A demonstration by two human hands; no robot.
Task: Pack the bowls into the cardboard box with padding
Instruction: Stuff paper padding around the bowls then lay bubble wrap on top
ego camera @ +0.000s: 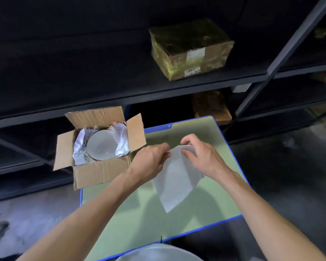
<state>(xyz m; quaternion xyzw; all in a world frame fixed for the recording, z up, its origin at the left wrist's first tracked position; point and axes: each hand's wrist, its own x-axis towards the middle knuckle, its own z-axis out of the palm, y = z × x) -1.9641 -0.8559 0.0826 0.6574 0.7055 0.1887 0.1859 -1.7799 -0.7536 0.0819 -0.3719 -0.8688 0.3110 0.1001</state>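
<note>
An open cardboard box point(100, 172) sits at the left corner of a green, blue-edged table point(132, 213). Inside it lies a white bowl point(101, 145) nested in crumpled white padding point(79, 147). Above the table's middle, my left hand point(151, 160) and my right hand point(199, 155) each pinch the top edge of a white padding sheet point(174, 187), which hangs down toward the table. A second white bowl's rim point(158, 254) shows at the bottom edge of the view.
Dark metal shelving point(177, 85) stands behind the table, holding a taped cardboard parcel point(191, 49) on one shelf and another brown box point(211, 107) lower down. Grey concrete floor point(282, 176) surrounds the table.
</note>
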